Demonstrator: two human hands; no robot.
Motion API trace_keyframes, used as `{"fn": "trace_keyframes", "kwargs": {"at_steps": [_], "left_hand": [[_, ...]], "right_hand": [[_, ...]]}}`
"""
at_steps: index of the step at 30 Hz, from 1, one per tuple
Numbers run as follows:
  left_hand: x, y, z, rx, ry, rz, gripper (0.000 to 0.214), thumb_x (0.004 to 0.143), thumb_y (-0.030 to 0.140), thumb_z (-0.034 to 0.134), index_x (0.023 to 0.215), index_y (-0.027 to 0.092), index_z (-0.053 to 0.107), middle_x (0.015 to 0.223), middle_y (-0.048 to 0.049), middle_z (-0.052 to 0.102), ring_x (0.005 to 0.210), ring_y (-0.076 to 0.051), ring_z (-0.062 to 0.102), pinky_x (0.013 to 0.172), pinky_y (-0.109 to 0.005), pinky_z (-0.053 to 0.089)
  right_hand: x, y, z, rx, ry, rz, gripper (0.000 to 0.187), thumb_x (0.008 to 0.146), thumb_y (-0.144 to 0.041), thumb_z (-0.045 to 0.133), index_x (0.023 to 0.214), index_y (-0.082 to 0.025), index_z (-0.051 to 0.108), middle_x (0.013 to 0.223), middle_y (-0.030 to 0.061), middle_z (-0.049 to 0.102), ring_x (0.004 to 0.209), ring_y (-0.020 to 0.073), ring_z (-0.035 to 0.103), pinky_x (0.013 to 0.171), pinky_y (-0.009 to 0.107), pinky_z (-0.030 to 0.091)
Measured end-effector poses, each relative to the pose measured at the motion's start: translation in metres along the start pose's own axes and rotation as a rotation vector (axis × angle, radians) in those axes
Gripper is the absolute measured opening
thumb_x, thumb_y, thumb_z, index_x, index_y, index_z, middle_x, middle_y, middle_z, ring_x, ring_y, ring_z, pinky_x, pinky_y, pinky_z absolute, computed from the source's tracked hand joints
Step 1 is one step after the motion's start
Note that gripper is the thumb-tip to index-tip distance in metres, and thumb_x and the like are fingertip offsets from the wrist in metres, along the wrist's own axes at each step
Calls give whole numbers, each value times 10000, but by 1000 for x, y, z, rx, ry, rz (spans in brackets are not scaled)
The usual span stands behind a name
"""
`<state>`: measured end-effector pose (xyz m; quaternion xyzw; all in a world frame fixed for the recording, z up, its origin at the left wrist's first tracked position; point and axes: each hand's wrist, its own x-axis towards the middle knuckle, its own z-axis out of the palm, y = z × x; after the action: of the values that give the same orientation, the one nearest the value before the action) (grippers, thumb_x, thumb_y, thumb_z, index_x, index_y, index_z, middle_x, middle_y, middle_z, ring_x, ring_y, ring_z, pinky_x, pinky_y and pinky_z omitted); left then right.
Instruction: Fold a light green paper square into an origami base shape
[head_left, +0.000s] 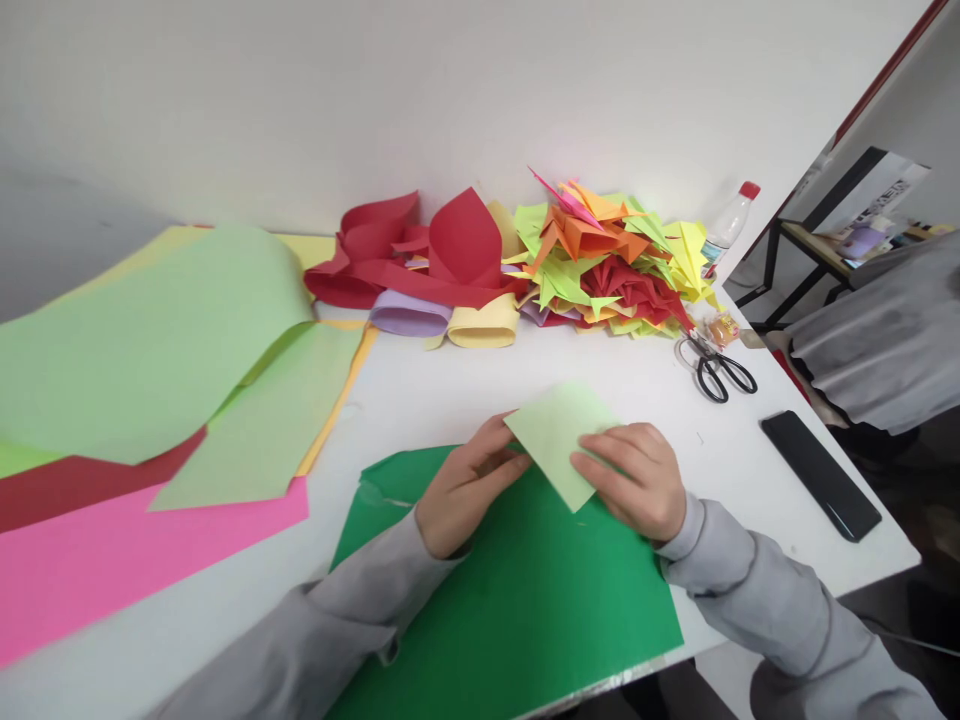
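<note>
A small light green folded paper (559, 432) lies tilted over a large dark green sheet (517, 600) on the white table (435, 390). My left hand (465, 485) pinches the paper's left edge, fingers closed on it. My right hand (634, 478) presses down on the paper's right lower part, fingers curled over it. Both arms wear grey sleeves.
Large sheets of light green (150, 340), red and pink (112, 560) paper lie at the left. Curled red, purple and yellow sheets (442, 270) and a heap of folded paper figures (607, 255) line the wall. Scissors (716, 368), a black phone (821, 474) and a bottle (731, 225) sit at the right.
</note>
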<state>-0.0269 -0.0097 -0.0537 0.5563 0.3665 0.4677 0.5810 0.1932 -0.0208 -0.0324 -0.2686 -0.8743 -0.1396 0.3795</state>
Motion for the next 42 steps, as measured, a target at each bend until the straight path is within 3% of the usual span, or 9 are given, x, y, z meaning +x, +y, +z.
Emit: {"fn": "trace_keyframes", "kwargs": {"at_steps": [5,11,19,23,26,30,33,38,42], "left_hand": [[5,3,0,-342,62,-261,458,764,451,631,1094,136,667,1029,-116,701,990,-296,627,877,-455,500],[3,-6,-3,-54,45,-149,657,628,327,791,1218,142,569,1148,-120,657,1013,-259,624,916,-405,497],[-6,-2,-3,-3,-154,-69,472,763,297,698,1207,174,598,1154,-128,668,1001,-255,646,861,-353,533],[-9,2,-3,-20,-220,-50,425,790,262,678,1202,193,595,1145,-119,675,955,-231,664,812,-322,550],[-7,3,-3,-38,-223,-41,437,792,264,676,1210,181,579,1137,-131,673,904,-216,671,755,-301,560],[-2,0,-4,89,-34,-13,464,810,295,635,1249,181,536,1236,-137,604,966,-229,649,787,-340,561],[-1,-3,-7,461,111,207,333,813,282,607,1137,208,618,1232,-105,591,1098,-261,580,942,-424,494],[-8,-11,-5,802,-225,504,321,833,311,603,1130,189,622,1168,-134,621,1069,-264,580,922,-411,498],[-11,-18,-4,1007,-326,559,413,863,366,558,1205,135,577,1214,-168,604,1123,-310,544,983,-476,443]], "right_hand": [[6,-6,9,-35,-165,-204,157,880,-106,517,933,-131,662,1001,100,698,956,203,599,751,335,487],[4,-18,14,186,-263,-207,290,894,-377,537,981,-120,640,964,105,692,926,217,603,746,359,481],[6,-4,1,457,-123,506,386,836,-264,607,1212,-194,549,1150,117,640,1096,238,566,947,438,449],[5,-2,3,979,-264,771,387,826,-309,619,1197,-220,553,1007,58,683,880,166,651,790,322,523],[5,-3,5,1071,-237,904,340,769,-312,678,1085,-204,613,889,30,662,744,133,629,647,251,506],[0,-1,12,927,-168,972,258,774,-281,643,1009,-175,630,735,5,613,631,119,582,556,230,464],[-4,1,17,621,-198,965,214,782,-226,588,978,-168,650,764,29,653,644,140,594,586,262,479],[-5,-3,14,182,-369,788,215,832,-210,529,1001,-199,662,942,56,698,847,190,638,784,325,498],[-5,-3,9,17,-442,643,172,827,-241,566,944,-186,680,893,79,658,838,215,602,768,347,489]]}}
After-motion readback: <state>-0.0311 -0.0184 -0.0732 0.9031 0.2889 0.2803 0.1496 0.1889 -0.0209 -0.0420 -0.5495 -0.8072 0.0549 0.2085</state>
